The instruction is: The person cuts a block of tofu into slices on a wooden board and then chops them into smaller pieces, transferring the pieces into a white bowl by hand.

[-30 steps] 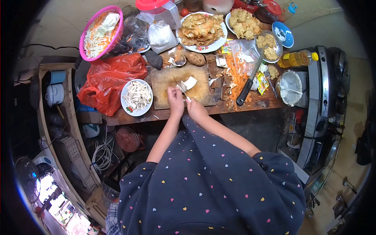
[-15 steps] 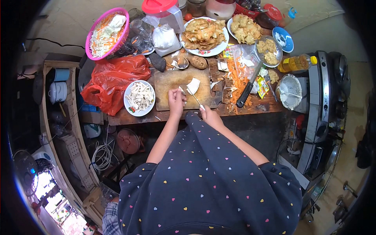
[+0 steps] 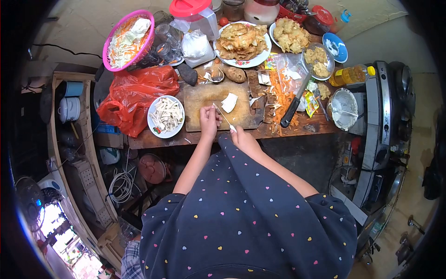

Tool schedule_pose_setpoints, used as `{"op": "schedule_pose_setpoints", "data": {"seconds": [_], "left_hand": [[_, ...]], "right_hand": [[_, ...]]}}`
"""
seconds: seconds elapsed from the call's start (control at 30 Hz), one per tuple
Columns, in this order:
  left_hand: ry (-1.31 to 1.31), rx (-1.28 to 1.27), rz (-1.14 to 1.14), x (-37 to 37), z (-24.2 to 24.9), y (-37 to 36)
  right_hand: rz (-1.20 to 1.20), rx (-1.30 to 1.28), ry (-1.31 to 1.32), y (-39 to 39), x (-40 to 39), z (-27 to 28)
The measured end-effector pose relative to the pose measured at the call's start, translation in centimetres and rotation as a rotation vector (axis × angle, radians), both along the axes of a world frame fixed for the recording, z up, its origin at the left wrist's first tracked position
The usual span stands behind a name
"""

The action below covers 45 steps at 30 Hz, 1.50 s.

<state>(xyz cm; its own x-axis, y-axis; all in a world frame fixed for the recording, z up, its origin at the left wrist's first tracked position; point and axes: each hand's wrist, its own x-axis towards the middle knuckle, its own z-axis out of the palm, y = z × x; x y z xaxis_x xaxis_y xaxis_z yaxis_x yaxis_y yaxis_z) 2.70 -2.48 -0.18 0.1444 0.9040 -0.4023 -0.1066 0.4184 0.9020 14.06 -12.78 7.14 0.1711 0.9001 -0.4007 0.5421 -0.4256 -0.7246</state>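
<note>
On the wooden cutting board (image 3: 193, 100), my left hand (image 3: 210, 122) has its fingers closed near the board's middle; what they pinch is too small to make out. My right hand (image 3: 242, 139) grips the white handle of a small knife (image 3: 225, 117) at the board's front edge. The thin blade points up and left, its tip by my left fingertips. A white block (image 3: 229, 102) lies on the board just beyond the blade. Left of the board, a white bowl (image 3: 151, 124) holds many pale cut strips (image 3: 167, 113).
A large black-handled knife (image 3: 291, 111) lies right of the board among orange shreds. A red plastic bag (image 3: 139, 93) sits at the left. Behind are a pink basin (image 3: 107, 56), plates of fried food (image 3: 242, 41) and a potato (image 3: 235, 74). An oil bottle (image 3: 351, 76) lies at the right.
My right hand has moved slightly left with the small knife, and its blade has shifted left from the white block toward my left fingertips. My left hand has barely moved.
</note>
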Motion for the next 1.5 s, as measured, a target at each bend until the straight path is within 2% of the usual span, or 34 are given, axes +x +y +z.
{"op": "schedule_pose_setpoints", "data": {"seconds": [0.73,1.5], "left_hand": [[0.063,0.048,-0.020,0.3,-0.2,0.1],[-0.039,0.060,0.026,0.3,-1.4,0.2]], "right_hand": [[0.017,-0.222,-0.098,2.1,-0.9,2.7],[-0.003,-0.153,-0.077,3.9,-1.3,0.3]]}}
